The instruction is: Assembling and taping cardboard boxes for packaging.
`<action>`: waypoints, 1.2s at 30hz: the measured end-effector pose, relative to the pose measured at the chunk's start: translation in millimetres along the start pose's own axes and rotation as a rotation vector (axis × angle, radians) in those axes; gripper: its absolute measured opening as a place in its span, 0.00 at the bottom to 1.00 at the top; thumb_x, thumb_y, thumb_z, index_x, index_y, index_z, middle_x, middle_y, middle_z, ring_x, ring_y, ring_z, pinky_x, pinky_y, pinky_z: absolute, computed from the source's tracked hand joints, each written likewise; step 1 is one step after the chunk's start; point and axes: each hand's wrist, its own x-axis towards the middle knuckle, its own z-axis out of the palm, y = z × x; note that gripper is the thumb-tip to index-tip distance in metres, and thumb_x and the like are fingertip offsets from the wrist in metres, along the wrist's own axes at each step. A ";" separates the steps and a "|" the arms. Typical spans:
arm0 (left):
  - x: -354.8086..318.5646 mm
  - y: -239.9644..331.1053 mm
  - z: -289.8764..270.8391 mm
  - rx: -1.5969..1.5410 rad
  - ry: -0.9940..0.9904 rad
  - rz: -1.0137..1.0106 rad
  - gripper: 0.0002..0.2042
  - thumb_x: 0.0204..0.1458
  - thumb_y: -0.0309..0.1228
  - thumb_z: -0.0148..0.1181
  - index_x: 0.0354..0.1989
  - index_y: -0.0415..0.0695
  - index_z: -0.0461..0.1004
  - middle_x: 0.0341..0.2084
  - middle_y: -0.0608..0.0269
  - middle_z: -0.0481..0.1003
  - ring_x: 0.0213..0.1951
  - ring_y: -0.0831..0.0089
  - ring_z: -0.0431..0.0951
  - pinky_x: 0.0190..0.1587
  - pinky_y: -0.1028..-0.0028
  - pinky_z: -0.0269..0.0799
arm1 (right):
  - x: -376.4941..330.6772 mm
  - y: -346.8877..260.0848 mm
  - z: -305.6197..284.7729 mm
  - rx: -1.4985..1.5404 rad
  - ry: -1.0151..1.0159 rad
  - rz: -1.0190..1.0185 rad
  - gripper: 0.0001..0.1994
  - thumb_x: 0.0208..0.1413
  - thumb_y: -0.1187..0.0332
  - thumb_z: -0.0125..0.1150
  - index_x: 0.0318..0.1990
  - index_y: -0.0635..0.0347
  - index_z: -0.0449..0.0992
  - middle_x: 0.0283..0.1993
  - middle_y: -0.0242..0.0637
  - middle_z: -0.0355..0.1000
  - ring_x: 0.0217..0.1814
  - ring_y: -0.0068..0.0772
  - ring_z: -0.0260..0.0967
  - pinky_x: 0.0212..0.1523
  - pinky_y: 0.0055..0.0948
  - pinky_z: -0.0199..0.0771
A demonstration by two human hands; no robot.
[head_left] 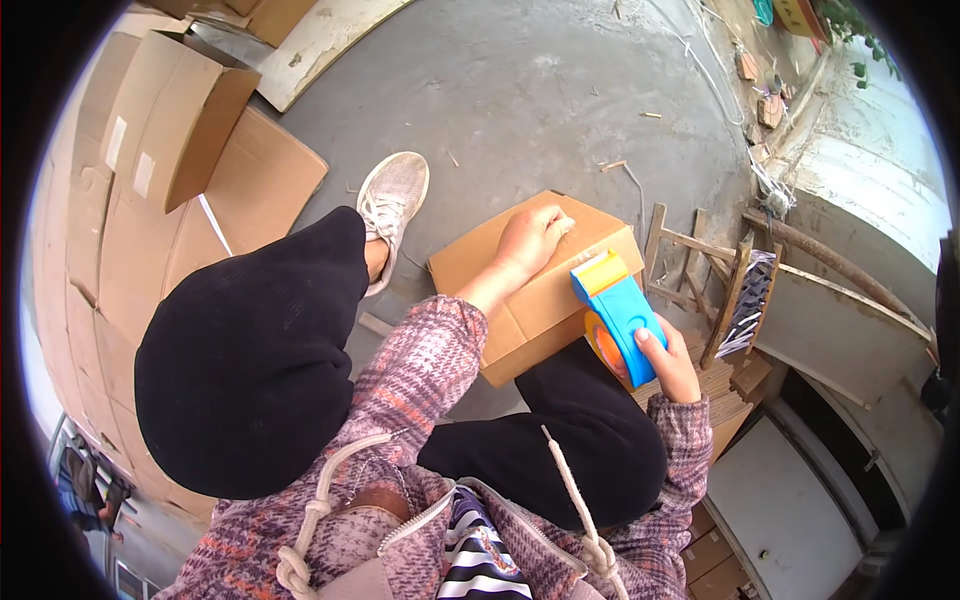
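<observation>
A brown cardboard box [545, 300] rests against my right leg, its flaps folded closed on top. My left hand [530, 240] lies on the box's upper face near its far edge, fingers curled in, and what they hold, if anything, is hidden. In my right hand [672, 362] is a blue and yellow tape dispenser [625, 325] with an orange-centred roll. Its yellow head sits close by the box's right edge, and a shiny bit of clear tape seems to lie between the head and my left hand.
Large cardboard sheets and opened boxes [150, 180] stack up along the left. To the right stand a wooden frame [690, 250], a leaning board [840, 320] and a pale door panel [785, 500]. Grey concrete floor [500, 90] with small scraps stretches ahead.
</observation>
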 end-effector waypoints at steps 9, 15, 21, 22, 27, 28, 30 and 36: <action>-2.3 12.1 -3.4 0.153 -0.070 -0.025 0.11 0.51 0.39 0.59 0.29 0.43 0.73 0.24 0.52 0.75 0.30 0.56 0.75 0.32 0.62 0.68 | 2.8 2.1 1.9 -0.023 -0.002 -0.010 0.14 0.58 0.61 0.54 0.42 0.64 0.69 0.29 0.32 0.70 0.27 0.18 0.68 0.29 0.19 0.69; -1.1 -16.7 -17.8 0.461 0.030 -0.156 0.14 0.50 0.37 0.60 0.40 0.42 0.68 0.31 0.48 0.74 0.35 0.54 0.75 0.36 0.60 0.70 | 9.6 18.5 -5.8 -0.182 -0.008 -0.105 0.14 0.57 0.60 0.55 0.39 0.64 0.70 0.28 0.31 0.68 0.26 0.18 0.67 0.28 0.19 0.69; -3.6 3.6 -42.1 0.290 -0.274 0.106 0.18 0.57 0.40 0.49 0.51 0.41 0.66 0.48 0.48 0.71 0.54 0.54 0.69 0.53 0.59 0.65 | 5.7 -4.9 9.0 -0.036 0.010 0.001 0.15 0.56 0.59 0.56 0.38 0.65 0.70 0.27 0.31 0.68 0.26 0.19 0.67 0.27 0.20 0.70; -15.0 3.4 -33.3 0.114 -0.380 0.154 0.22 0.57 0.41 0.48 0.55 0.40 0.65 0.53 0.49 0.68 0.57 0.56 0.65 0.58 0.62 0.61 | 6.6 -0.3 5.7 -0.032 0.012 -0.008 0.15 0.56 0.59 0.56 0.38 0.65 0.70 0.27 0.31 0.68 0.26 0.19 0.67 0.27 0.20 0.70; -40.8 31.0 -42.0 0.385 -0.417 -0.087 0.31 0.58 0.50 0.44 0.61 0.36 0.60 0.62 0.48 0.58 0.65 0.60 0.55 0.66 0.64 0.48 | 3.7 1.0 3.9 0.001 -0.023 0.085 0.16 0.57 0.58 0.56 0.38 0.65 0.71 0.27 0.31 0.69 0.28 0.17 0.65 0.30 0.20 0.68; -40.8 39.5 -45.9 0.393 -0.417 -0.083 0.31 0.58 0.50 0.44 0.61 0.36 0.60 0.62 0.48 0.58 0.65 0.60 0.55 0.66 0.64 0.48 | 6.6 1.8 3.5 0.008 -0.022 0.079 0.16 0.57 0.58 0.56 0.38 0.65 0.71 0.27 0.31 0.69 0.28 0.17 0.65 0.30 0.20 0.68; -39.6 57.5 -52.1 0.747 -0.444 -0.122 0.36 0.53 0.54 0.49 0.60 0.34 0.59 0.59 0.47 0.60 0.61 0.60 0.60 0.63 0.63 0.52 | 16.2 9.1 -0.8 -0.086 -0.014 -0.022 0.16 0.57 0.58 0.56 0.39 0.65 0.72 0.27 0.31 0.69 0.27 0.18 0.66 0.29 0.19 0.69; -121.3 44.8 -36.5 0.980 -0.061 0.521 0.36 0.44 0.45 0.63 0.60 0.41 0.59 0.59 0.49 0.57 0.60 0.59 0.58 0.61 0.58 0.52 | 8.9 -7.6 6.5 0.023 -0.022 0.001 0.20 0.57 0.56 0.53 0.45 0.68 0.68 0.24 0.37 0.72 0.20 0.25 0.71 0.22 0.22 0.75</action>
